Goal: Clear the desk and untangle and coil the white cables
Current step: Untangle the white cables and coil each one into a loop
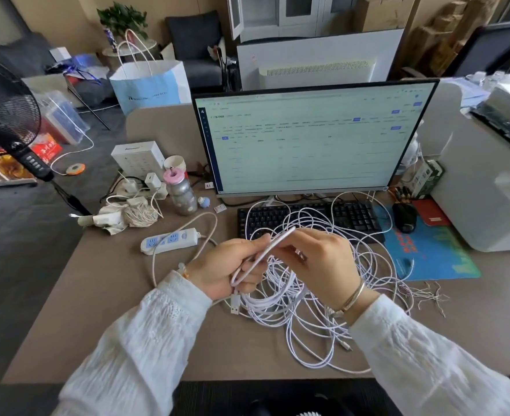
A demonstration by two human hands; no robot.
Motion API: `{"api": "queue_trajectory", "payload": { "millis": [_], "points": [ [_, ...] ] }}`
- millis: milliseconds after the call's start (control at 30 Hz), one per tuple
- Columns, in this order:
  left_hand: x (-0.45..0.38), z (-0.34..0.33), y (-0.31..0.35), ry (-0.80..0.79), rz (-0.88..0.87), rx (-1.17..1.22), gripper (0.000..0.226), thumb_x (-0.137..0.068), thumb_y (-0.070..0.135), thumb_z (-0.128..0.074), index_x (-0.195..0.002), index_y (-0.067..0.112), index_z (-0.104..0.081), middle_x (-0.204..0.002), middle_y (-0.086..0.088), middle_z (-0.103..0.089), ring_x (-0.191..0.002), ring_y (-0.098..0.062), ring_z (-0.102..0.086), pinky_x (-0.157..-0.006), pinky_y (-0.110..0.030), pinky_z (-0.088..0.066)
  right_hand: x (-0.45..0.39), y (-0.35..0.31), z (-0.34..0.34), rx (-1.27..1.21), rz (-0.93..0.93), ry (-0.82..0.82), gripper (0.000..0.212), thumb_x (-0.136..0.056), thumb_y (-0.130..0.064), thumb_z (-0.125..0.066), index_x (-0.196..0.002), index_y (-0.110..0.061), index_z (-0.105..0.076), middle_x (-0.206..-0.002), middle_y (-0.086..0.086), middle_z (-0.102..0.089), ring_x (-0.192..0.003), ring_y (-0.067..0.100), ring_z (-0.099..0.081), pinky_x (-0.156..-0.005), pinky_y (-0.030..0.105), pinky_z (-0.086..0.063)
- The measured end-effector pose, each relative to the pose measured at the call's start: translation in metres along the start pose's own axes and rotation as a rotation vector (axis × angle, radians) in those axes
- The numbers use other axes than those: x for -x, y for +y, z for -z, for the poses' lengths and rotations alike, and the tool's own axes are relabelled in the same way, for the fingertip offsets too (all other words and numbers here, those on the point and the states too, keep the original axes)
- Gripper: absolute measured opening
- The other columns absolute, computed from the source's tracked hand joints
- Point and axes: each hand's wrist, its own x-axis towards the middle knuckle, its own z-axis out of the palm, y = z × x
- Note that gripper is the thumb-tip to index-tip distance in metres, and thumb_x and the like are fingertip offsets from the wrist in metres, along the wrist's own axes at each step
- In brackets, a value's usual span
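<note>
- Near edge: both sleeves enter from the bottom. Left hand (pixel 228 270) has its fingers curled round a folded loop of one white cable; right hand (pixel 319 265) pinches the same strand just beside it. The hands are close together, raised above the desk (pixel 103 310).
- The USB plug (pixel 235 303) hangs below the left hand. Risk: a free plug end could swing into the pile and hook a loop, tightening a knot.
- The white cables (pixel 313 322) lie in a loose tangle on the desk under and right of the hands, reaching far onto the keyboard (pixel 352 216). Risk: pulling hard on the held strand would likely drag the whole heap, or cinch crossings rather than free them.
- Cannot tell how many separate cables make up the heap, or where the held one runs within it; the right hand hides part of it.
- Right, mid-distance: thin loose ties (pixel 427 294) near the mat (pixel 436 256); dragged loops could scatter them.
- Left, farther: power strip (pixel 169 241), bottle (pixel 181 195), crumpled paper (pixel 121 219). The bottle could tip if a cord snags it.
- Far: monitor (pixel 307 139); its text is too blurred to read.
</note>
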Motion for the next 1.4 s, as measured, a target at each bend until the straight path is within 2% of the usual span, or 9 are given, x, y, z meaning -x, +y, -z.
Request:
{"api": "queue_trajectory", "payload": {
  "millis": [200,333,500,767,867,1000,1133,1200,1400],
  "points": [
    [0.000,0.009,0.003,0.173,-0.216,-0.157,0.035,-0.093,0.038,-0.047,-0.067,0.015,-0.040,-0.050,0.005,-0.033,-0.039,-0.007,-0.024,-0.036,-0.016,-0.021,0.005,0.006,0.016,-0.673,-0.668,-0.355,0.017,-0.078,-0.021,-0.075,-0.089,-0.010,-0.069,-0.076,0.006,-0.072,-0.067,0.021,-0.066,-0.067,0.030,-0.057],
    [-0.002,0.006,0.001,0.167,-0.214,-0.176,0.035,-0.095,0.036,-0.046,-0.069,0.013,-0.042,-0.050,0.003,-0.037,-0.040,-0.011,-0.038,-0.040,-0.019,-0.034,0.009,0.004,0.017,-0.707,-0.697,-0.390,0.004,-0.088,-0.013,-0.065,-0.090,-0.010,-0.065,-0.083,0.009,-0.069,-0.070,0.023,-0.070,-0.069,0.029,-0.058],
    [0.000,0.004,0.004,0.051,-0.175,-0.057,0.028,-0.093,0.034,-0.049,-0.076,0.011,-0.048,-0.049,0.005,-0.026,-0.036,-0.009,-0.027,-0.051,-0.030,-0.048,0.008,0.008,0.013,-0.307,-0.443,-0.242,0.004,-0.090,-0.012,-0.064,-0.090,-0.016,-0.065,-0.077,-0.003,-0.065,-0.051,0.006,-0.056,-0.053,0.017,-0.049],
    [0.001,-0.002,0.006,0.088,-0.042,-0.049,0.038,-0.100,0.033,-0.041,-0.067,0.014,-0.045,-0.045,0.006,-0.022,-0.034,-0.005,-0.018,-0.034,-0.015,-0.021,0.006,0.009,0.010,-0.154,-0.280,-0.165,0.010,-0.085,-0.011,-0.070,-0.095,-0.012,-0.072,-0.080,-0.007,-0.058,-0.061,-0.002,-0.051,-0.063,0.006,-0.042],
    [0.001,-0.004,0.006,0.088,-0.061,-0.041,0.035,-0.094,0.036,-0.045,-0.067,0.015,-0.040,-0.046,0.006,-0.022,-0.033,-0.004,-0.016,-0.033,-0.013,-0.015,0.003,0.006,0.013,-0.477,-0.549,-0.149,0.014,-0.093,-0.021,-0.060,-0.104,-0.018,-0.067,-0.085,-0.007,-0.064,-0.064,0.000,-0.056,-0.058,0.010,-0.044],
    [0.005,-0.007,0.012,0.059,-0.033,0.009,0.033,-0.091,0.038,-0.045,-0.068,0.016,-0.039,-0.046,0.008,-0.022,-0.033,-0.002,-0.017,-0.031,-0.015,-0.013,0.008,0.013,0.014,-0.921,-0.755,-0.458,0.057,-0.082,-0.049,-0.064,-0.133,-0.030,-0.049,-0.126,-0.013,-0.060,-0.114,-0.001,-0.057,-0.092,0.020,-0.048],
    [0.011,-0.006,0.016,-0.028,0.094,0.148,0.032,-0.090,0.040,-0.045,-0.070,0.015,-0.043,-0.044,0.010,-0.023,-0.030,-0.001,-0.022,-0.030,-0.014,-0.021,0.008,0.019,0.009,-0.980,-0.731,-0.556,0.026,-0.081,-0.024,-0.068,-0.101,-0.007,-0.067,-0.080,0.010,-0.070,-0.078,0.028,-0.070,-0.080,0.042,-0.056],
    [0.011,-0.004,0.011,-0.009,0.071,0.103,0.035,-0.092,0.042,-0.044,-0.075,0.012,-0.050,-0.045,0.010,-0.022,-0.033,-0.002,-0.021,-0.036,-0.018,-0.033,0.005,0.023,0.011,-1.001,-0.765,-0.503,0.019,-0.083,-0.022,-0.068,-0.086,-0.003,-0.067,-0.063,0.009,-0.062,-0.062,0.030,-0.066,-0.063,0.035,-0.055],
    [0.010,0.003,0.007,0.079,-0.073,0.081,0.025,-0.090,0.036,-0.051,-0.083,0.012,-0.053,-0.048,0.010,-0.019,-0.034,-0.001,-0.018,-0.034,-0.015,-0.015,0.006,0.022,0.006,-0.943,-0.727,-0.498,0.036,-0.085,-0.035,-0.062,-0.097,-0.002,-0.068,-0.076,0.017,-0.071,-0.067,0.025,-0.068,-0.057,0.027,-0.054]
  ]
}}
